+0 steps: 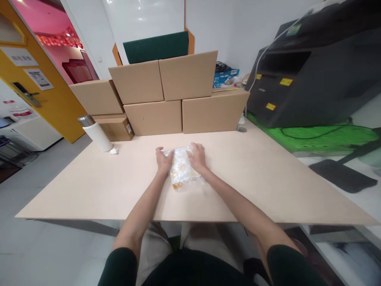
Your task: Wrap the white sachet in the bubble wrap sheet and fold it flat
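A flat clear plastic package (181, 165) with white and yellow contents lies on the light wooden table (119, 190) in front of me. Its kind cannot be made out; a small orange patch shows at its near left corner. My left hand (164, 161) grips the left edge, thumb toward the top surface. On the opposite side, my right hand (197, 158) holds the right edge, with its thumb over the top. Loose crinkled plastic spreads at the near edge between my forearms. Parts of the fingers are hidden at the sides of the package.
Several cardboard boxes (153, 119) are stacked along the back, with a dark green box (156, 47) on top. A white bottle (97, 134) and a small crumpled white piece (114, 151) are at the left. A large dark machine (297, 87) stands beyond the right edge.
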The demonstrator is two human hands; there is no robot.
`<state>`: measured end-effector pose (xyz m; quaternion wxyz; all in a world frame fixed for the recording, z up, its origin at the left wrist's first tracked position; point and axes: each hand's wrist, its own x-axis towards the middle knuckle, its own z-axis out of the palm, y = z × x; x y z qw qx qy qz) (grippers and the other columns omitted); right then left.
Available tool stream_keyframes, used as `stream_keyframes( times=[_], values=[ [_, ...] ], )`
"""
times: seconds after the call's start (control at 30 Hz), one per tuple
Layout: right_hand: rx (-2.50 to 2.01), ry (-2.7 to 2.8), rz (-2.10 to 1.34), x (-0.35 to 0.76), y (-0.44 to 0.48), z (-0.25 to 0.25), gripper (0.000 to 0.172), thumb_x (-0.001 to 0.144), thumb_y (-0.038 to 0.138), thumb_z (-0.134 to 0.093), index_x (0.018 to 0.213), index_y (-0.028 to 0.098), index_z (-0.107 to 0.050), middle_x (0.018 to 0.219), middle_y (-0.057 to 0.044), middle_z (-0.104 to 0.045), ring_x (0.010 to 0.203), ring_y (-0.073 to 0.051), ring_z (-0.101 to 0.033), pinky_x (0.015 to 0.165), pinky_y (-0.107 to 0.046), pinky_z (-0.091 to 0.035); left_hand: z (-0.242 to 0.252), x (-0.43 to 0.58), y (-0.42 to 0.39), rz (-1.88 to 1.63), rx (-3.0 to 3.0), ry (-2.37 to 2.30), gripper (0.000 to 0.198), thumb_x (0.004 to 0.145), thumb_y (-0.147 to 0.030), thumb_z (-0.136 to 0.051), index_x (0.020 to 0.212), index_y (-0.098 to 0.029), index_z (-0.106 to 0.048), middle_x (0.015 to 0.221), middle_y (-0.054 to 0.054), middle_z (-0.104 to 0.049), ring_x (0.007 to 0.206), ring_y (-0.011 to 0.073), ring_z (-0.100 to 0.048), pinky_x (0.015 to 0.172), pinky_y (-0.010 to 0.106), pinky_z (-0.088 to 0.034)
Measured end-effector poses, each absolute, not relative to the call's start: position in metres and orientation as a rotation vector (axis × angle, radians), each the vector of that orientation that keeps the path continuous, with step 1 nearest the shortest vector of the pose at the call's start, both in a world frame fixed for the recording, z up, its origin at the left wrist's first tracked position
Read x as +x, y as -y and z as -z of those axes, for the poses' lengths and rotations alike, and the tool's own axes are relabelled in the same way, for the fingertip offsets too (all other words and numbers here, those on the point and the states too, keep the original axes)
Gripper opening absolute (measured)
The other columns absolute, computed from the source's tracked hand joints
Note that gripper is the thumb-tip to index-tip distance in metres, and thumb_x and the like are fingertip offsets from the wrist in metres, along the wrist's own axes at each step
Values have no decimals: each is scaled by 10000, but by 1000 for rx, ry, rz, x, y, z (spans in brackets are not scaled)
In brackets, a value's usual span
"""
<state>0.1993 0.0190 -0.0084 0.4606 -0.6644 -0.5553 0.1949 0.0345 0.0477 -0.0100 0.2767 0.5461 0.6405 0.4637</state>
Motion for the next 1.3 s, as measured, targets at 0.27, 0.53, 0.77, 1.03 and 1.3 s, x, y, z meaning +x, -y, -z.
stream_keyframes(
  times=[0.27, 0.53, 0.77, 1.03, 1.3],
  values=[
    [-1599, 2088, -229, 218, 0, 32, 559, 1004, 484, -348, 1480, 207, -440, 1592, -117, -346, 1470, -307, -275, 1141, -521, -312, 11, 29, -23, -1102, 2378, -1700, 551, 923, -473, -533, 1366, -153, -467, 1522, 210, -381, 1455, 333, -312, 1165, 523, -248],
    [-1456, 2434, -654, 258, 6, 14, 1055, 816, 783, -491, 1602, 186, -117, 1671, -122, -37, 1535, -316, -29, 1221, -527, -95, 2, 6, -10, -94, 2668, -1232, 1208, 699, -824, -576, 1584, -139, -124, 1648, 213, -51, 1530, 358, -25, 1208, 570, -24],
    [-1448, 2484, -755, 268, 12, 14, 1261, 672, 829, -616, 1606, 214, -31, 1674, -113, 34, 1528, -357, 34, 1213, -557, -42, 3, 6, -15, -38, 2693, -1169, 1351, 598, -861, -627, 1587, -126, -73, 1647, 225, -15, 1523, 388, 13, 1205, 589, -10],
    [-1430, 2494, -782, 270, 12, 14, 1246, 685, 795, -639, 1605, 233, -15, 1674, -111, 44, 1527, -357, 37, 1215, -558, -29, 1, -2, -11, -86, 2585, -1131, 1344, 634, -867, -598, 1592, -127, -13, 1644, 228, 46, 1523, 367, 71, 1207, 582, 18],
    [-1388, 2385, -733, 275, 15, 29, 1253, 611, 730, -757, 1600, 275, -137, 1673, -95, -59, 1520, -390, -61, 1212, -575, -76, 10, -12, -7, -102, 2580, -1181, 1262, 659, -705, -726, 1595, -187, -55, 1652, 208, 3, 1527, 369, 15, 1202, 596, -14]
  ],
)
